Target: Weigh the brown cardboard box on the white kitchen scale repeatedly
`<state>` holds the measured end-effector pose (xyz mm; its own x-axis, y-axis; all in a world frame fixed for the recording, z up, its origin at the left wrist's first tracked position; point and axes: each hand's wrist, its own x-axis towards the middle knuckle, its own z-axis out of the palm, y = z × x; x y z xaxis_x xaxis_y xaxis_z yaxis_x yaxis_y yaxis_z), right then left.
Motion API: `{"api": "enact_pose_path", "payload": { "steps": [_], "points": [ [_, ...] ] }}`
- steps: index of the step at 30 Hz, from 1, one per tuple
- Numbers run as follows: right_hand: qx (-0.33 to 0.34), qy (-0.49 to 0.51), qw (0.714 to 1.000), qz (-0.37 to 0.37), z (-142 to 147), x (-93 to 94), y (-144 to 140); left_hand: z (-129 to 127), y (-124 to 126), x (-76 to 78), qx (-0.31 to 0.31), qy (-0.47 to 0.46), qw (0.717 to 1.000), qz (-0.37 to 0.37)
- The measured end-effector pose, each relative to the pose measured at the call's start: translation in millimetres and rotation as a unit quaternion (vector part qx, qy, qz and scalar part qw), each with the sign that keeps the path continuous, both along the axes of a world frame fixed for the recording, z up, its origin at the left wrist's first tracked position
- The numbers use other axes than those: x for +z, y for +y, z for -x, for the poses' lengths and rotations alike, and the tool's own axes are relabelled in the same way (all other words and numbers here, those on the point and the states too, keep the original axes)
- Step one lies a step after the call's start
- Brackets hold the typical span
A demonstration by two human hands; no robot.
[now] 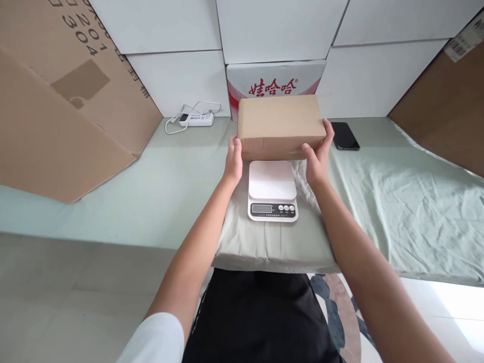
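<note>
Between my two hands is a closed brown cardboard box (282, 118), gripped at its left and right ends. My left hand (234, 159) presses on its left end, thumb toward me. On the other end, my right hand (319, 151) has its thumb on the front face and its fingers around the right side. Just nearer to me than the box lies a white digital kitchen scale (273, 189), its platform bare and its display showing no readable digits. Whether the box touches the table behind the scale I cannot tell.
A white and red printed carton (276, 78) stands behind the box, against stacked white boxes (174, 80). A white power strip with a cable (196, 119) lies at the back left, a black phone (345, 136) at the right. Large cardboard boxes flank the cloth-covered table (177, 171).
</note>
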<state>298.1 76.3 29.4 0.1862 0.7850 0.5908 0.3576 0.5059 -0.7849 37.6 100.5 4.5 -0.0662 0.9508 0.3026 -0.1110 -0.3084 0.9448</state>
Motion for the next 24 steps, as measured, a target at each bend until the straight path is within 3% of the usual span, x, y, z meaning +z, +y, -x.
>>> {"api": "enact_pose_path", "payload": {
  "steps": [4, 7, 19, 24],
  "points": [
    [-0.003, -0.017, 1.000, -0.007, -6.2, -34.3, 17.5, -6.6, 2.3, -16.4, -0.009, 0.002, 1.000, 0.025],
    [0.004, -0.013, 1.000, -0.003, -12.0, -46.9, 18.8, -5.3, 3.3, -23.0, -0.006, 0.005, 0.999, 0.040],
    [0.012, -0.017, 1.000, 0.019, -14.4, -51.8, 21.7, -3.2, 2.9, -23.0, 0.003, 0.015, 0.999, 0.041],
    [0.002, -0.018, 0.999, 0.036, -12.1, -47.1, 18.1, -2.3, 9.9, -31.3, 0.025, 0.002, 0.999, 0.028]
  ]
}}
